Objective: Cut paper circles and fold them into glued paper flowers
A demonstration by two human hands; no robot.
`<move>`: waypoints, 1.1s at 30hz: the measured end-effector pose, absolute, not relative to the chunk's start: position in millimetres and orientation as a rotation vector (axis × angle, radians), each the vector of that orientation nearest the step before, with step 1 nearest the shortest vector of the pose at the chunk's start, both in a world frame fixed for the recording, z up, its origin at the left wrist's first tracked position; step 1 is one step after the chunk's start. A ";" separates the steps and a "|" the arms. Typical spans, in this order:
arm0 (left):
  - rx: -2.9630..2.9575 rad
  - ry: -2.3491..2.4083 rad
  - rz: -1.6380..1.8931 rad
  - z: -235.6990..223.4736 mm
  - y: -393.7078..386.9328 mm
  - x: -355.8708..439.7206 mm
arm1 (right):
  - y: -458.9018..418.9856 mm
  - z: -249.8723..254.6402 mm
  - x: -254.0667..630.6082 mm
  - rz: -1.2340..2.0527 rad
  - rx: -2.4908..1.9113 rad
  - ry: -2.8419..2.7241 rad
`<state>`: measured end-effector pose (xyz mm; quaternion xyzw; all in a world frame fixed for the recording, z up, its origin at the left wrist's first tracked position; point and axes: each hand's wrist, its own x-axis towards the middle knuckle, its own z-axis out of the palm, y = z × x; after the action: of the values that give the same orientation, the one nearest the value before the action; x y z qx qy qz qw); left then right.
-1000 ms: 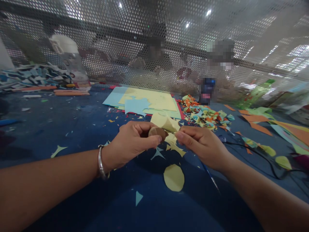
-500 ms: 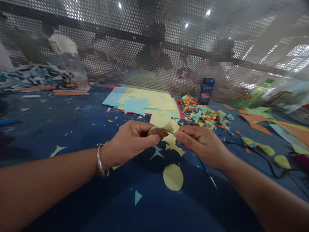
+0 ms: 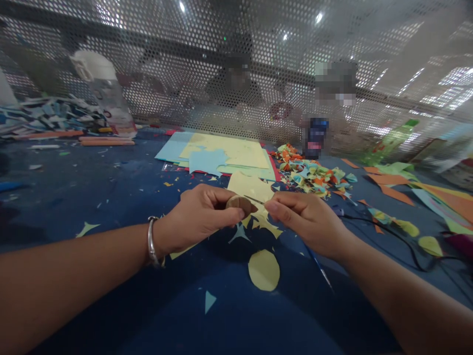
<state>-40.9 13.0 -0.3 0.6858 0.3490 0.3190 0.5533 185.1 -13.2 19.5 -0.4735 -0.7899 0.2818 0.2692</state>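
Between the thumb and fingers of my left hand [image 3: 201, 211] is a small yellowish paper disc [image 3: 237, 203], tilted and shadowed. My right hand [image 3: 305, 217] pinches a thin dark rod [image 3: 254, 199] like a needle; its tip reaches the disc's upper edge, though I cannot tell whether they touch. Behind and below my fingers lies a cut yellow paper scrap [image 3: 249, 183]. Nearer me, a larger-looking yellow paper disc [image 3: 264, 270] rests flat on the table. Beside my right wrist lies a thin blue-handled tool [image 3: 320, 267], partly hidden by the hand.
Stacked paper sheets [image 3: 240, 148] lie ahead, left of a heap of folded paper pieces [image 3: 314, 175]. A water bottle [image 3: 107, 98] stands at the back left before a perforated screen [image 3: 177, 59]. A black cable [image 3: 399, 239] curves across the right. People sit beyond the screen.
The disc in my left hand has tipped from showing its face to a more slanted angle. The rod's tip has shifted slightly along its upper edge. Both hands stay nearly in place.
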 end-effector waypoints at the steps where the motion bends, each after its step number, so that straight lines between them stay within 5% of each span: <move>1: 1.618 0.829 0.756 -1.0 13.1 -40.7 | -13.3 19.2 184.6 0.781 -1.289 -2.097; 9: 1.686 0.812 0.665 -3.6 8.1 -36.9 | -18.8 10.9 171.2 1.024 -1.228 -1.876; 33: 1.581 0.826 0.914 -4.2 1.7 -37.4 | -25.0 10.5 174.7 0.890 -1.184 -1.923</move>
<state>-37.4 1.7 -4.2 0.6648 0.3471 0.3841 0.5385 174.7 -25.0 10.5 -0.4570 -0.7422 0.3435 0.3497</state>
